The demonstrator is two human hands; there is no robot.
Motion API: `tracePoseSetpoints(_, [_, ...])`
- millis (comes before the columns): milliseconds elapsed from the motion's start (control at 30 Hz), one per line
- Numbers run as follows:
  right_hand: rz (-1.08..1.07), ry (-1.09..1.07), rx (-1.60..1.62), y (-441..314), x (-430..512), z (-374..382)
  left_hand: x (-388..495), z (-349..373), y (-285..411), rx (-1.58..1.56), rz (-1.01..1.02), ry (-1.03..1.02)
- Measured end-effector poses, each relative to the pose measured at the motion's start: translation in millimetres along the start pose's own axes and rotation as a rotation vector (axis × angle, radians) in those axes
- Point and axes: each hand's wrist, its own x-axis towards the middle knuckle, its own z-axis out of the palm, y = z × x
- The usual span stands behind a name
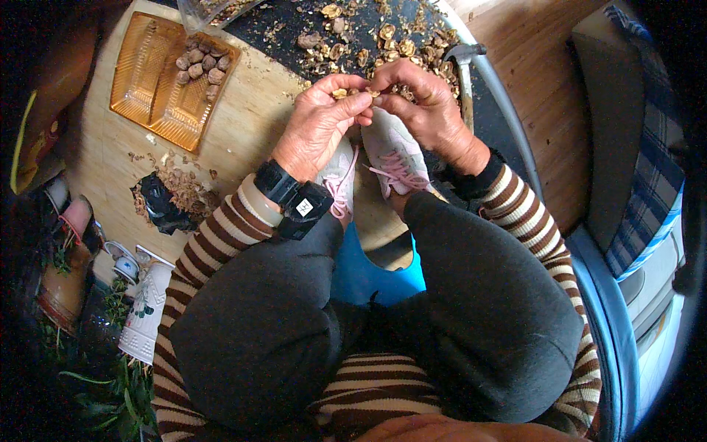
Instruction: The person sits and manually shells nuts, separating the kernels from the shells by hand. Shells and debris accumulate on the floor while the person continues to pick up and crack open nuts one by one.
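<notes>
My left hand (312, 127) is curled around some walnut pieces (341, 94), its thumb pressed along them. The fingertips of my right hand (428, 108) meet it and pinch at a walnut piece (373, 93); fingers partly hide how it is gripped. Just beyond both hands, cracked walnut shells (389, 41) and crumbs lie scattered over a dark surface. A claw hammer (467, 83) rests to the right of my right hand, head pointing away from me.
An amber plastic tray (132, 77) on the left holds several whole walnuts (195, 70). Behind it is a clear plastic bag (207, 14). Black plastic (161, 201) lies among brown flakes (190, 185). Potted plants and a white pot (148, 309) stand lower left; a curved metal rim (511, 110) runs right.
</notes>
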Motion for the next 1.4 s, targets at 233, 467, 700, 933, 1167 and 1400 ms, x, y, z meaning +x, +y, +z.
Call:
tracePoseSetpoints(233, [0.142, 0.02, 0.156, 0, -5, 2, -2, 0, 4, 0.001, 0.01, 0.027])
tracePoseSetpoints(467, [0.221, 0.003, 0.169, 1, -8, 0, -4, 2, 6, 0.051, 0.031, 0.027])
tracePoseSetpoints(700, [0.157, -0.003, 0.19, -5, -6, -1, -3, 3, 6, 0.121, 0.048, 0.031])
tracePoseSetpoints(933, [0.047, -0.13, 0.073, -3, -3, -4, -4, 4, 8, 0.166, 0.015, 0.036])
tracePoseSetpoints(1167, [0.059, -0.122, 0.041, -1, -4, -3, -6, 5, 10, 0.187, 0.005, 0.036])
tracePoseSetpoints(1400, [0.085, -0.121, 0.068, 1, -5, -3, -6, 5, 10, 0.231, 0.0, 0.068])
